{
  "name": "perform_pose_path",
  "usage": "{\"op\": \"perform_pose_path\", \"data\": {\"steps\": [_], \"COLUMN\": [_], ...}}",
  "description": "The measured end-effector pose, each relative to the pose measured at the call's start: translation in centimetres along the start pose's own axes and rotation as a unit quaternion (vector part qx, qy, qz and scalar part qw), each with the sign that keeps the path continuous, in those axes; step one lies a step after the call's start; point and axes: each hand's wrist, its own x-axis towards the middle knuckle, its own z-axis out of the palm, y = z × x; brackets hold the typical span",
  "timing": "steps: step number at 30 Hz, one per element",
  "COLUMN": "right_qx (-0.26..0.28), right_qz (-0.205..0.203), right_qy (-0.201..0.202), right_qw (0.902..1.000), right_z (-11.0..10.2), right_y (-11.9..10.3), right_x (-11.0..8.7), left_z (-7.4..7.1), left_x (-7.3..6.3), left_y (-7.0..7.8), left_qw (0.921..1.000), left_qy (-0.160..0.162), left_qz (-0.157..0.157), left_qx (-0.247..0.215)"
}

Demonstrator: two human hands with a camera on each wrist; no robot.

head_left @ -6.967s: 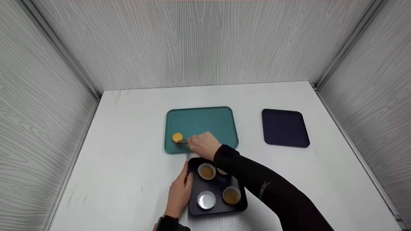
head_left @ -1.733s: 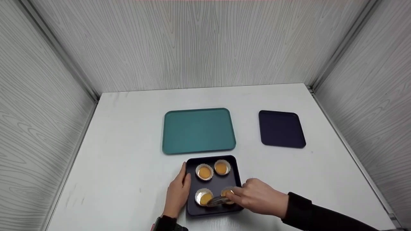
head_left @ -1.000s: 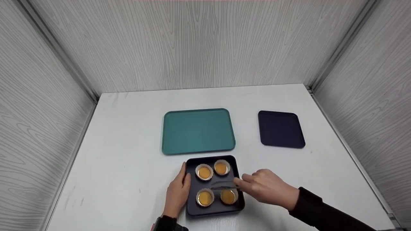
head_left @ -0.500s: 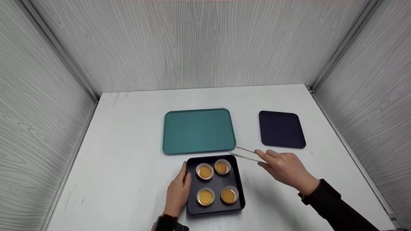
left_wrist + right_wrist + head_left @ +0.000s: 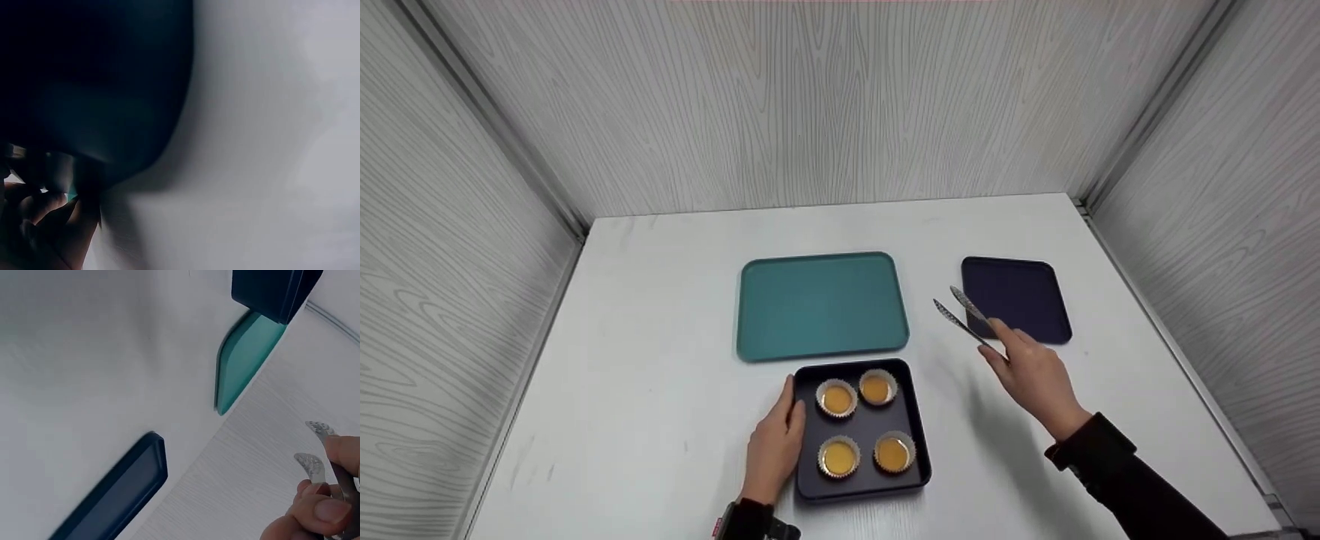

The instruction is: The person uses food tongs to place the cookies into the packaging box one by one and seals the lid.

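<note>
My left hand [image 5: 772, 454] holds the left side of a deep navy baking pan [image 5: 864, 429], thumb along the rim. In the left wrist view the pan's dark wall [image 5: 101, 95] fills the upper left, above the fingers. Several fluted cups stand in the pan, among them a near-left cup [image 5: 838, 457] and a far-right cup [image 5: 877, 388]; each holds a round yellow-orange disc. My right hand [image 5: 1039, 382] pinches metal tongs [image 5: 949, 313], raised above the table right of the pan. Their tips [image 5: 312, 466] are spread, with nothing between them.
A flat teal tray [image 5: 821, 307] lies behind the pan, bare. At the right lies a smaller flat navy tray [image 5: 1020, 296], its near-left corner partly behind the tongs and hand. Pale wood-grain panels [image 5: 825, 105] enclose the white table [image 5: 660, 315] at back and sides.
The yellow disc seen on the teal tray earlier was set with the tongs into the near-left cup. The right hand then lifted the tongs away rightward and back, tips spreading. The left hand stayed put.
</note>
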Motion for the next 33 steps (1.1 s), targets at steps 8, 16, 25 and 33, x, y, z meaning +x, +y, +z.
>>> {"op": "perform_pose_path", "data": {"steps": [8, 16, 25, 33], "right_qx": [0.045, 0.061, 0.046, 0.042], "right_qz": [0.117, 0.189, 0.213, 0.212], "right_qy": [-0.052, -0.117, -0.159, -0.175], "right_qw": [0.9908, 0.973, 0.963, 0.9605], "right_z": [1.8, 3.9, 6.4, 8.4], "right_y": [-0.3, -0.7, -0.9, -1.0], "right_x": [0.4, 1.1, 1.3, 1.2], "left_z": [0.0, 0.0, 0.2, 0.4], "left_x": [0.0, 0.0, 0.0, 0.1], "left_y": [0.0, 0.0, -0.2, -0.3], "left_qw": [1.0, 1.0, 0.9999, 0.9995], "left_qy": [-0.002, 0.003, 0.008, 0.018], "left_qz": [-0.001, 0.004, 0.013, 0.025], "left_qx": [0.002, 0.001, 0.0, 0.006]}}
